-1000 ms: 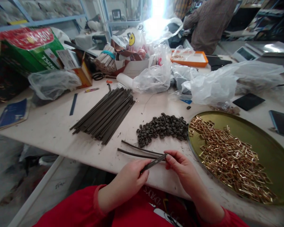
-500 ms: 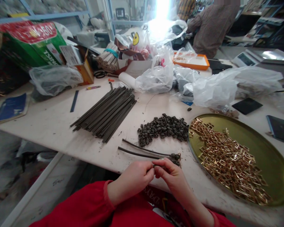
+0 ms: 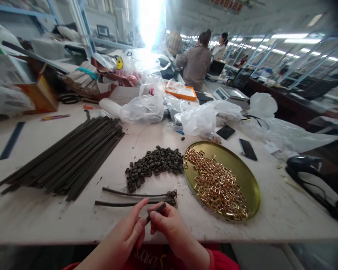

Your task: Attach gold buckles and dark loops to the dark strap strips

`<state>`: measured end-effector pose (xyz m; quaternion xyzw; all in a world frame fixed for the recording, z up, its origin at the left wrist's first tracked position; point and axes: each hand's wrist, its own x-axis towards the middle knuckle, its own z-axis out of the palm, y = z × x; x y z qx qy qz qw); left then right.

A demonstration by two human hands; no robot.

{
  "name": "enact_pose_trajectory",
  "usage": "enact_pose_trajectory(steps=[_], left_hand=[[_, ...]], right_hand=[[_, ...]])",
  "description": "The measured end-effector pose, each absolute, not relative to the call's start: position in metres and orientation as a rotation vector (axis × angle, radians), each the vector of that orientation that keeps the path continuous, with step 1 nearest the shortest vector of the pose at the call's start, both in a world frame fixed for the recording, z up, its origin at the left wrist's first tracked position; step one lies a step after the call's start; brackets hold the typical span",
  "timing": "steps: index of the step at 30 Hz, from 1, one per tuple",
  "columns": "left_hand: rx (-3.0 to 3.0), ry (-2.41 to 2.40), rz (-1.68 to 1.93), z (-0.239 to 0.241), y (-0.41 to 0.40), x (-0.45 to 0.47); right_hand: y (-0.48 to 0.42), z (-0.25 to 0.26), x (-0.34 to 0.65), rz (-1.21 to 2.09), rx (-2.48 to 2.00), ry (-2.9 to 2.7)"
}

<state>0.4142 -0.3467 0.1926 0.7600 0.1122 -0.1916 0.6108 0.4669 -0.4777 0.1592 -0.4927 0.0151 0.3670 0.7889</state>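
Note:
My left hand (image 3: 128,234) and my right hand (image 3: 169,227) meet at the table's near edge, both pinched on one short dark strap (image 3: 155,209) whose end sticks up between the fingertips. Just beyond them lie two finished dark straps (image 3: 135,198) with buckles at their right ends. Farther back sits a heap of small dark loops (image 3: 154,165). To the right stands a round gold tray (image 3: 248,180) piled with gold buckles (image 3: 216,183). A long bundle of dark strips (image 3: 64,157) lies at the left.
Clear plastic bags (image 3: 205,116), an orange tray (image 3: 181,92), boxes and scissors crowd the back of the table. Two dark phones (image 3: 248,149) lie right of the gold tray. A black bag (image 3: 318,180) sits at the far right. People stand at benches behind.
The view has swung right and up, showing more of the room. My hands have stayed together on the strap; only its short end now shows between the fingers.

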Motion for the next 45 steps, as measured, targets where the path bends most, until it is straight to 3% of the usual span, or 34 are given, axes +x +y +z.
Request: enact_pose_trajectory(steps=[5, 16, 20, 25, 31, 45], left_hand=[[1.854, 0.255, -0.304, 0.187, -0.353, 0.425], [1.9, 0.181, -0.358, 0.192, -0.358, 0.43], [1.804, 0.174, -0.402, 0.196, -0.349, 0.433], [1.677, 0.312, -0.414, 0.199, -0.343, 0.44], [1.663, 0.34, -0.415, 0.203, -0.348, 0.441], [1.647, 0.277, -0.444, 0.207, -0.347, 0.427]], right_hand=[[-0.482, 0.159, 0.473, 0.797, -0.978, 0.018], [-0.482, 0.156, 0.464, 0.687, -1.035, -0.005], [-0.505, 0.17, 0.491, 0.665, -1.42, -0.272], [-0.537, 0.192, 0.588, 0.108, -2.492, -0.448], [-0.531, 0.171, 0.649, 0.19, -2.72, -0.46], [-0.541, 0.169, 0.639, 0.31, -2.79, -0.576]])
